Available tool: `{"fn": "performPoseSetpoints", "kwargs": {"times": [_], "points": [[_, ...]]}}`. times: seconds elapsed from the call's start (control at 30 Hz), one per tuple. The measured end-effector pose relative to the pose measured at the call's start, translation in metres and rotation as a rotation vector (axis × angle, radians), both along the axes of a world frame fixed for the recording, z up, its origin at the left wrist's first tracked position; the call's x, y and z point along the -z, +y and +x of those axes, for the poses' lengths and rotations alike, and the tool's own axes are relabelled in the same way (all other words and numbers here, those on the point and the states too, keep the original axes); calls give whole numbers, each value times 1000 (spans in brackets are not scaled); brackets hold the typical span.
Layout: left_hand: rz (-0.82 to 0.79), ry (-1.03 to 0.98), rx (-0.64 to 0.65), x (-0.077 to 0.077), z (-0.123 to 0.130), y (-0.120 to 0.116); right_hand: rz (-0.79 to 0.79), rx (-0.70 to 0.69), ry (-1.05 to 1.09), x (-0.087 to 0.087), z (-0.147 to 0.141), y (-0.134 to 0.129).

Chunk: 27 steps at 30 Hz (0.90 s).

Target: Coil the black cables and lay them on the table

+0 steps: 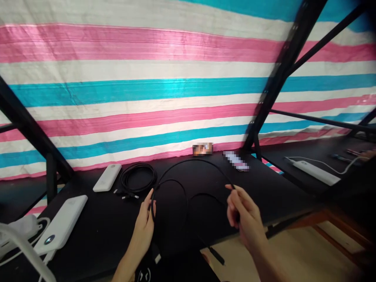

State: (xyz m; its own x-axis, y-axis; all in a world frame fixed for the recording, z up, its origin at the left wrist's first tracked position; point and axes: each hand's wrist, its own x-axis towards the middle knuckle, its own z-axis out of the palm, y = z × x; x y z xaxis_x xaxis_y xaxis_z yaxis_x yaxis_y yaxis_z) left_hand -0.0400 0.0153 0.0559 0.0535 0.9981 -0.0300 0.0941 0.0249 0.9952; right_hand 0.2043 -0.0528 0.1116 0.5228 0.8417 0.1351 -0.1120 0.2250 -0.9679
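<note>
A black cable (202, 160) arches in a wide loop between my two hands, above the black tabletop. My left hand (146, 215) has its fingers closed around one side of the loop. On the other side, my right hand (241, 205) grips the cable in curled fingers, with the index finger stretched along it. One plug (157, 256) hangs below my left hand, and another cable end (216, 255) dangles past the table's front edge. Beyond my left hand lies a second, coiled black cable (139, 177) with its plugs at the near side.
Two white power banks (107, 178) lie at the left, one with a lit display. White cords and a charger (22, 231) crowd the near left corner. Pixelated items (235, 161) lie at the back. Black frame posts (273, 86) stand before striped sheeting; another white device (316, 172) is at right.
</note>
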Motion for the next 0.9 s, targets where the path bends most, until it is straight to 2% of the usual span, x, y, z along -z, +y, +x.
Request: {"fn": "performPoseSetpoints", "kwargs": {"times": [0.13, 0.3, 0.53, 0.7, 0.8, 0.9], "points": [[-78, -98, -6, 3, -1, 3, -61, -153, -27, 6, -20, 4], [-72, -27, 40, -9, -3, 4, -65, -293, -55, 12, -35, -2], [-175, -316, 66, -25, -4, 11, -134, -448, -195, 25, -29, -10], [-145, -117, 86, -39, -12, 25, -175, -536, -325, 27, -19, -19], [-115, -53, 32, -51, -15, 26, -134, -483, -514, 24, -7, -23], [-22, -4, -59, -62, -19, 17, -81, -254, -613, 29, 10, -21]]}}
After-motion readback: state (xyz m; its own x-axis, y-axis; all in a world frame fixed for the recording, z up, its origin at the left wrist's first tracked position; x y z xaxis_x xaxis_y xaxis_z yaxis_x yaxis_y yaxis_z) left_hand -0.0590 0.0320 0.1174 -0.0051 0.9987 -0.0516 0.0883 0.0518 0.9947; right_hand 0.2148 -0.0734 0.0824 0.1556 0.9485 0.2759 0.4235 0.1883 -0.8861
